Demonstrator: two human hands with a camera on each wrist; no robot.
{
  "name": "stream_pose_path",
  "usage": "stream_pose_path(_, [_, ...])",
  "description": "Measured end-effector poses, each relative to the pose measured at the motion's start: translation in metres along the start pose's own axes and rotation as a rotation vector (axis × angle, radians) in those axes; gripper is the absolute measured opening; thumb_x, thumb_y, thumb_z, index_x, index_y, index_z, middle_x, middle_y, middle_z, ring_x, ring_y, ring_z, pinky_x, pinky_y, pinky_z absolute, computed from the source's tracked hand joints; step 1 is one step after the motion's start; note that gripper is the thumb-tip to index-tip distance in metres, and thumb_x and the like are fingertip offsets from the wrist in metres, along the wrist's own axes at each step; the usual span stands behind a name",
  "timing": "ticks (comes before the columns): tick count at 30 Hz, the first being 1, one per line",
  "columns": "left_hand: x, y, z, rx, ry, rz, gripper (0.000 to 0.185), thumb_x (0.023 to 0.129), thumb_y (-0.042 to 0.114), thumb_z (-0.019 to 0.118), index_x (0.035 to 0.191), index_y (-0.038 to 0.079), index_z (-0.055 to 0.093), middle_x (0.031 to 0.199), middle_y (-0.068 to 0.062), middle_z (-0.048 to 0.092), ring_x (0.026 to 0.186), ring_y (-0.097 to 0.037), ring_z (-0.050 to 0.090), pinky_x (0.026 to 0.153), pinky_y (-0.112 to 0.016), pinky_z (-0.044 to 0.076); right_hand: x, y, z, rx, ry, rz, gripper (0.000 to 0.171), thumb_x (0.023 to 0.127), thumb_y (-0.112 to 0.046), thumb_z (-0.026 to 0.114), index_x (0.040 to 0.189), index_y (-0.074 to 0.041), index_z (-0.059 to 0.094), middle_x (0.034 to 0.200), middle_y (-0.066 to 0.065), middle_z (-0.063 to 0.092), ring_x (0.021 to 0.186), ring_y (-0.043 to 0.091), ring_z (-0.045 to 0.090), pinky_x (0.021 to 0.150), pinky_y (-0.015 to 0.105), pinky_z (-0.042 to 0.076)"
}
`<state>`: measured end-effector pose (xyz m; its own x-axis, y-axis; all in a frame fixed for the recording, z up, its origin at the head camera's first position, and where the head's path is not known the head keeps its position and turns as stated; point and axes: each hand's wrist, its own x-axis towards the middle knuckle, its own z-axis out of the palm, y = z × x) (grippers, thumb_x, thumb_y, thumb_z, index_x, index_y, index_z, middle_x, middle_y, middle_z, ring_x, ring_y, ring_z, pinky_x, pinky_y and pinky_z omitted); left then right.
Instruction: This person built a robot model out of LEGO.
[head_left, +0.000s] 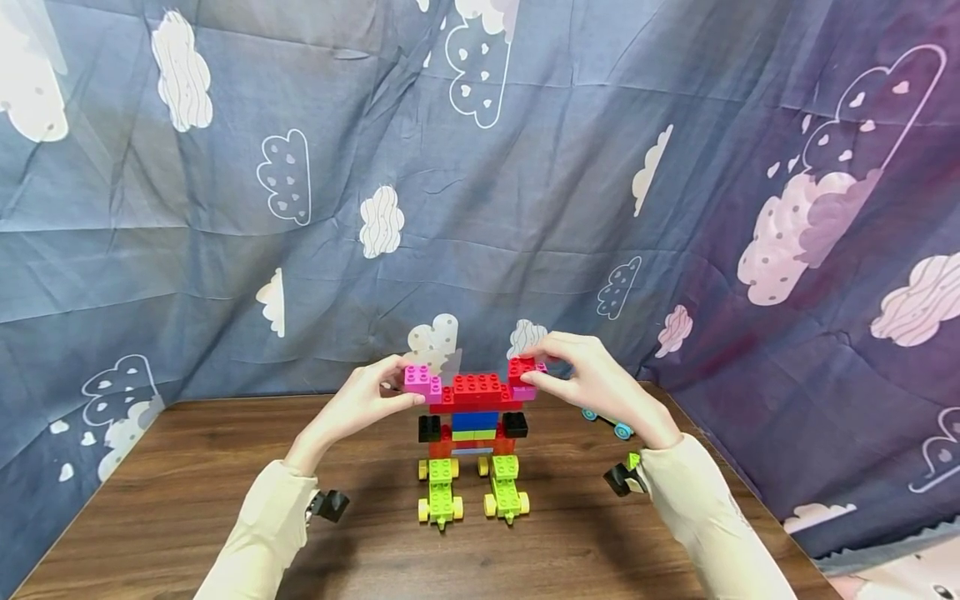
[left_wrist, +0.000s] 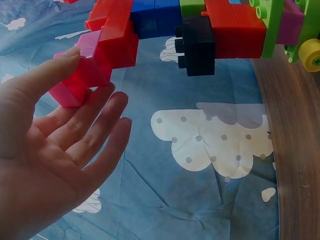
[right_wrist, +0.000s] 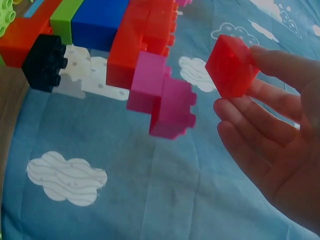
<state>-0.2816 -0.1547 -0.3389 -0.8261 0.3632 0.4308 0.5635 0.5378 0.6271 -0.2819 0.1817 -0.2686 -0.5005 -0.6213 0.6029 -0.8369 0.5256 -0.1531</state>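
Observation:
A brick figure [head_left: 472,433] stands upright on the wooden table [head_left: 187,483], on two lime-green wheeled feet [head_left: 472,496]. It has black side bricks, a blue and green middle and a red top bar. My left hand [head_left: 408,383] pinches the pink brick [head_left: 422,380] at the bar's left end. In the left wrist view my thumb lies on that pink brick [left_wrist: 75,80] and my fingers [left_wrist: 102,107] lie under it. My right hand [head_left: 531,362] pinches a small red brick [head_left: 521,367] just above the pink brick [head_left: 525,392] at the right end. The right wrist view shows the red brick [right_wrist: 231,66] apart from that pink brick [right_wrist: 162,95].
A small piece with teal wheels [head_left: 607,422] lies on the table behind my right wrist. A blue cloud-print cloth [head_left: 480,208] hangs close behind and along both sides. The table's left and right edges run near the cloth.

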Motion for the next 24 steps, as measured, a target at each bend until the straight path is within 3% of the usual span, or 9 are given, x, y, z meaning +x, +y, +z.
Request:
stream_pose_path(4, [0.000,0.000,0.000,-0.001,-0.002,-0.002,0.041,0.085,0.027,0.078,0.119,0.009,0.062,0.099,-0.003,0.070,0.089,-0.013,0.062,0.082,-0.024,0.056,0.010,-0.003,0.006,0.038,-0.049,0.013,0.026,0.082,-0.019,0.081,0.107,-0.013,0.074,0.095,-0.002,0.073,0.079,0.018,0.064,0.070,0.027,0.054])
stream_pose_path(9, [0.001,0.001,0.000,0.000,-0.006,-0.007,0.042,0.085,0.026,0.078,0.120,0.009,0.062,0.100,-0.004,0.070,0.090,-0.014,0.063,0.082,-0.025,0.056,0.020,-0.006,0.013,0.015,-0.099,0.030,0.027,0.084,-0.023,0.079,0.108,-0.012,0.073,0.095,-0.001,0.072,0.084,0.019,0.064,0.076,0.034,0.055])
stream_pose_path(18, [0.000,0.003,0.000,-0.008,-0.011,-0.016,0.041,0.085,0.026,0.078,0.119,0.009,0.062,0.099,-0.005,0.071,0.089,-0.014,0.064,0.083,-0.024,0.057,0.032,-0.004,0.027,-0.011,-0.151,0.048,0.025,0.086,-0.027,0.077,0.108,-0.015,0.074,0.095,-0.003,0.071,0.089,0.013,0.060,0.077,0.029,0.052])
stream_pose_path(24, [0.000,0.004,0.000,-0.008,-0.010,-0.020,0.039,0.085,0.025,0.078,0.116,0.009,0.062,0.098,-0.006,0.071,0.088,-0.015,0.065,0.085,-0.033,0.060,0.038,-0.004,0.034,-0.015,-0.177,0.055,0.025,0.088,-0.029,0.076,0.109,-0.015,0.074,0.098,-0.003,0.073,0.091,0.016,0.062,0.082,0.031,0.050])
